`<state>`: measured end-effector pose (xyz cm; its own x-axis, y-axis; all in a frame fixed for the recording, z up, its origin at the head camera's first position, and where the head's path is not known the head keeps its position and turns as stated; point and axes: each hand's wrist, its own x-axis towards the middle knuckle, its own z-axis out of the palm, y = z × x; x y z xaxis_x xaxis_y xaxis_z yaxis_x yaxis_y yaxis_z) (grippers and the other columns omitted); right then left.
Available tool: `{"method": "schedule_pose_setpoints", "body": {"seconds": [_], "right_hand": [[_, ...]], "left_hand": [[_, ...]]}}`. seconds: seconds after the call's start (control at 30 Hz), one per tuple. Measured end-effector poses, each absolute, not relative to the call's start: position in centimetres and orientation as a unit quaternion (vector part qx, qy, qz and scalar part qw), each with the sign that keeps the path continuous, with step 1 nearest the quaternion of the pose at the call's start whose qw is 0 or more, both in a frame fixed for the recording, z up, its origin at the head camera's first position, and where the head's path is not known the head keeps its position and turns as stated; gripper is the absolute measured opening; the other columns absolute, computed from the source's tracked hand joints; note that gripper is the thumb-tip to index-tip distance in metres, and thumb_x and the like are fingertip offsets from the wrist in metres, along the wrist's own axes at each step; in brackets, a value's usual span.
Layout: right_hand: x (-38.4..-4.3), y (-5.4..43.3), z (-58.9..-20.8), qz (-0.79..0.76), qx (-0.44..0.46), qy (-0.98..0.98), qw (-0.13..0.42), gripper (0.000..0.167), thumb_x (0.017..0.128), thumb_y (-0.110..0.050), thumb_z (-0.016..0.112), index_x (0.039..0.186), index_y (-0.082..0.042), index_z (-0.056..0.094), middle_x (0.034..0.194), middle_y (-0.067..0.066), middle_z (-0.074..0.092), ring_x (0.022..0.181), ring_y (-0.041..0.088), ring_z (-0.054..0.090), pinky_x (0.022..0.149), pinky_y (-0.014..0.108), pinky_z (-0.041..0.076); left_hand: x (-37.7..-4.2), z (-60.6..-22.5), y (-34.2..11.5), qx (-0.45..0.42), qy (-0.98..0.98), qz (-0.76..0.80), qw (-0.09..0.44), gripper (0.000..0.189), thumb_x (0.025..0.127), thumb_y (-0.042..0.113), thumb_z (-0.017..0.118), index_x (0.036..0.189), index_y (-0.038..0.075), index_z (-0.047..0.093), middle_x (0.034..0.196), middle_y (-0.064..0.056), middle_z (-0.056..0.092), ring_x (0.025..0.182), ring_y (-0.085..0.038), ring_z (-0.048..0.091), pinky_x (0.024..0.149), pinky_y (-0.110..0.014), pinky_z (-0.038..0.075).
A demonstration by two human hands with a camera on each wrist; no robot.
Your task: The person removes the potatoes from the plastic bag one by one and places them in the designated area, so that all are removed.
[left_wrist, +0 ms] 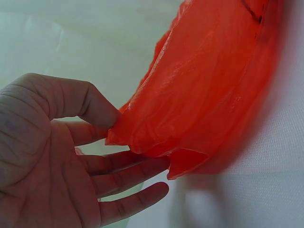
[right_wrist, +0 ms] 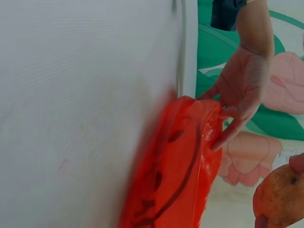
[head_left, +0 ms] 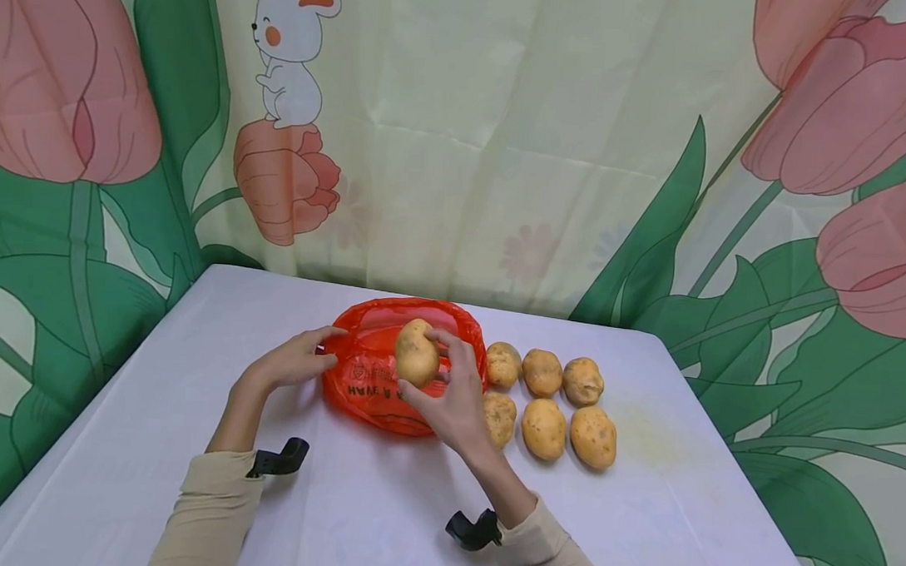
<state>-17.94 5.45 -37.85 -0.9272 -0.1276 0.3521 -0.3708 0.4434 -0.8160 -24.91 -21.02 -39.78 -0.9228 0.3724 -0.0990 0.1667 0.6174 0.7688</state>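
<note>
A red plastic bag [head_left: 374,397] with dark printing stands on the table with its mouth gaping upward. At its left rim my left hand [head_left: 294,362] pinches the plastic between thumb and forefinger, the other fingers spread behind it; the bag's corner [left_wrist: 156,128] shows in the left wrist view. My right hand [head_left: 456,400] holds a potato [head_left: 416,354] over the bag's mouth, thumb on one side and fingers on the other. That same potato [right_wrist: 281,197] appears at the right edge of the right wrist view. What lies inside the bag is hidden.
Several potatoes stand in two rows right of the bag, among them a front-row potato [head_left: 544,429] and a back-row potato [head_left: 542,373]. A white cloth covers the table [head_left: 355,513]. Behind it hangs a curtain [head_left: 458,150] printed with tulips and a rabbit.
</note>
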Motion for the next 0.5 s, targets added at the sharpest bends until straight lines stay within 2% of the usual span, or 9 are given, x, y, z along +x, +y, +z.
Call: {"method": "schedule_pose_setpoints", "body": {"seconds": [0.27, 0.5], "right_hand": [[-17.3, 7.0, -38.2, 0.501, 0.154, -0.840, 0.141, 0.067, 0.082, -0.017, 0.082, 0.141, -0.019, 0.049, 0.140, 0.004, 0.048, 0.124, 0.021, 0.052, 0.096, 0.044, 0.056], [-16.5, 8.5, -37.8, 0.492, 0.132, -0.848, 0.144, 0.068, 0.082, -0.017, 0.083, 0.141, -0.018, 0.050, 0.137, 0.002, 0.050, 0.124, 0.020, 0.051, 0.097, 0.043, 0.056]], "left_hand": [[-25.1, -40.0, -21.0, 0.151, 0.889, 0.413, 0.125, 0.056, 0.098, 0.012, 0.048, 0.151, -0.004, 0.040, 0.152, -0.030, 0.043, 0.136, -0.047, 0.045, 0.110, -0.063, 0.041], [-25.1, -40.0, -20.9, 0.150, 0.890, 0.412, 0.126, 0.056, 0.098, 0.013, 0.049, 0.151, -0.004, 0.041, 0.152, -0.030, 0.043, 0.135, -0.046, 0.045, 0.109, -0.063, 0.041]]}}
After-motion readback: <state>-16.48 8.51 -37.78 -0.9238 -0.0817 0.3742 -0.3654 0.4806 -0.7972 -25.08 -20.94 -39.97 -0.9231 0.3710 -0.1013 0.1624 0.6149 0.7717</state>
